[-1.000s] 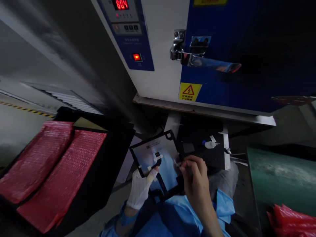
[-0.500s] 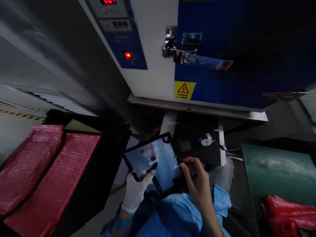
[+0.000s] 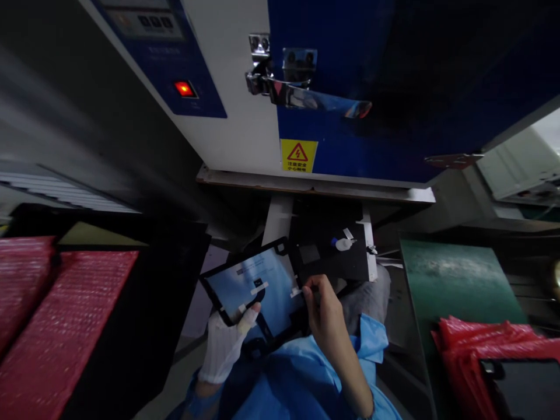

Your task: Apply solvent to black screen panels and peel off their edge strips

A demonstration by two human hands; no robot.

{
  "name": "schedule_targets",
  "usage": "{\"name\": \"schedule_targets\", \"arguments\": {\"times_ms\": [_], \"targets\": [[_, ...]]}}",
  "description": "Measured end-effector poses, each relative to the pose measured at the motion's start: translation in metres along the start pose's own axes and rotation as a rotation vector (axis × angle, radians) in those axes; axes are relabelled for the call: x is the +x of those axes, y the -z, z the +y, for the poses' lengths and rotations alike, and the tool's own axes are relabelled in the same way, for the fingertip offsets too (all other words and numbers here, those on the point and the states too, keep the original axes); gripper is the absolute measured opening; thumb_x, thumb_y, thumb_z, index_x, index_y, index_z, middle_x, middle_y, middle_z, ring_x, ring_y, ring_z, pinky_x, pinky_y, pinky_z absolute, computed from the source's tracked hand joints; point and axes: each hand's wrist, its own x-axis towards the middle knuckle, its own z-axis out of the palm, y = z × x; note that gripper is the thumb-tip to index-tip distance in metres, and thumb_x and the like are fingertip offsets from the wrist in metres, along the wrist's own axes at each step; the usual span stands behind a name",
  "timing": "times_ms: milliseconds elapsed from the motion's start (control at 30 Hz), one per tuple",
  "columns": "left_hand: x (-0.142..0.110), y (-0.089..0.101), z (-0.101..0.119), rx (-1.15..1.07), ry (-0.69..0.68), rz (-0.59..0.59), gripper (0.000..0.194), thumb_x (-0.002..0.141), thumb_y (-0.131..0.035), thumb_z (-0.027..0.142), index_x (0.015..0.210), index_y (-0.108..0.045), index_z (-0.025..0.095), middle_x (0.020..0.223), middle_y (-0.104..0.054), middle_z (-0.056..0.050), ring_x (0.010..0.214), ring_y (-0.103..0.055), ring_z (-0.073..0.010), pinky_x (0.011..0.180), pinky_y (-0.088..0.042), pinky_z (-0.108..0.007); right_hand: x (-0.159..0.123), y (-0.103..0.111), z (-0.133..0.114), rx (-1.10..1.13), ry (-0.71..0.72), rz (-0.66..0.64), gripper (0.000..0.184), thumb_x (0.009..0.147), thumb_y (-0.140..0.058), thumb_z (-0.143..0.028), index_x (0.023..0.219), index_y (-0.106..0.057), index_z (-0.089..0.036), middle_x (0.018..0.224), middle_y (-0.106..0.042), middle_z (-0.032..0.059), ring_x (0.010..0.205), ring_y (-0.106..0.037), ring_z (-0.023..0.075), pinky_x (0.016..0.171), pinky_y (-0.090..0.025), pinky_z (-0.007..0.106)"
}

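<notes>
Gripping the black-framed panel (image 3: 280, 300) by its lower-left edge, my gloved left hand (image 3: 223, 344), thumb on its face. Bare right hand (image 3: 326, 315) has fingertips pinched at the right edge beside a white tape tab (image 3: 296, 292), can't tell if they've got it. Panel's in front of my blue top (image 3: 284, 385). Beyond: white bottle (image 3: 344, 244) on black board (image 3: 336, 262), blue-and-white cabinet (image 3: 236, 122). Red bubble wrap (image 3: 74, 326) left, green table (image 3: 459, 280) right

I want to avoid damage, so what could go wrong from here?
The bare right hand, at one edge of the flat panel, might smudge its shiny face. The gloved left hand holds the opposite edge; its grip could slip. The small bottle lying on the black board might roll if knocked.
</notes>
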Motion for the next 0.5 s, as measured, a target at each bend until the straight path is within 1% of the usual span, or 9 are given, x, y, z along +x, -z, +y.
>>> {"name": "schedule_targets", "arguments": {"times_ms": [67,100,167,233,300,367,433,500], "targets": [[0.002,-0.003,0.003,-0.071,0.087,0.013,0.043,0.091,-0.077,0.066,0.075,-0.082,0.026,0.071,-0.081,-0.011,0.064,-0.081,-0.0336,0.064,-0.070,-0.043,-0.002,0.002,0.001,0.005,0.012,-0.039,0.019,0.123,-0.049,-0.029,0.106,-0.059,-0.027,0.092,-0.068,0.0000,0.075,-0.067,0.0160,0.070,-0.056,0.026],[0.003,-0.004,0.005,-0.106,0.132,0.027,0.041,0.087,-0.081,0.065,0.073,-0.081,0.027,0.070,-0.080,-0.010,0.065,-0.081,-0.0340,0.065,-0.071,-0.043,-0.004,0.004,0.001,0.007,0.028,-0.039,0.019,0.123,-0.049,-0.027,0.106,-0.058,-0.027,0.094,-0.068,0.0003,0.077,-0.068,0.0162,0.072,-0.056,0.026],[0.006,-0.004,0.004,-0.146,0.187,0.054,0.036,0.076,-0.091,0.061,0.077,-0.081,0.027,0.071,-0.080,-0.010,0.069,-0.081,-0.0358,0.069,-0.071,-0.044,-0.008,0.008,-0.002,0.010,0.080,0.002,0.018,0.122,-0.050,-0.024,0.107,-0.058,-0.027,0.097,-0.067,0.0012,0.082,-0.068,0.0165,0.076,-0.057,0.027],[0.011,-0.002,0.003,-0.146,0.201,0.067,0.036,0.070,-0.095,0.059,0.082,-0.083,0.027,0.075,-0.082,-0.011,0.075,-0.083,-0.0377,0.073,-0.072,-0.046,-0.011,0.014,-0.005,0.031,0.114,0.058,0.018,0.123,-0.049,-0.021,0.109,-0.058,-0.027,0.099,-0.066,0.0011,0.085,-0.068,0.0161,0.078,-0.057,0.026],[0.014,0.000,0.003,-0.143,0.196,0.064,0.036,0.071,-0.094,0.060,0.083,-0.084,0.027,0.078,-0.083,-0.012,0.079,-0.084,-0.0387,0.079,-0.074,-0.048,-0.013,0.020,-0.008,0.068,0.101,0.083,0.018,0.123,-0.049,-0.020,0.110,-0.059,-0.027,0.099,-0.065,0.0003,0.085,-0.067,0.0151,0.078,-0.056,0.024],[0.016,-0.002,0.005,-0.149,0.176,0.052,0.036,0.072,-0.092,0.061,0.081,-0.085,0.027,0.078,-0.083,-0.011,0.080,-0.085,-0.0381,0.082,-0.075,-0.049,-0.013,0.024,-0.008,0.121,0.061,0.075,0.018,0.124,-0.050,-0.021,0.110,-0.060,-0.027,0.096,-0.065,-0.0007,0.082,-0.065,0.0147,0.075,-0.053,0.023],[0.015,-0.008,0.009,-0.168,0.172,0.062,0.037,0.078,-0.088,0.063,0.076,-0.082,0.026,0.074,-0.081,-0.010,0.076,-0.083,-0.0353,0.078,-0.075,-0.047,-0.011,0.026,-0.006,0.165,0.022,0.055,0.019,0.124,-0.052,-0.027,0.108,-0.062,-0.027,0.094,-0.065,-0.0009,0.080,-0.063,0.0153,0.073,-0.052,0.024],[0.010,-0.018,0.013,-0.206,0.200,0.076,0.042,0.087,-0.080,0.062,0.067,-0.075,0.026,0.068,-0.077,-0.009,0.068,-0.080,-0.0311,0.069,-0.073,-0.041,-0.008,0.024,-0.002,0.179,-0.015,0.033,0.023,0.125,-0.053,-0.034,0.105,-0.063,-0.026,0.092,-0.066,-0.0001,0.079,-0.063,0.0161,0.072,-0.052,0.025]]}}
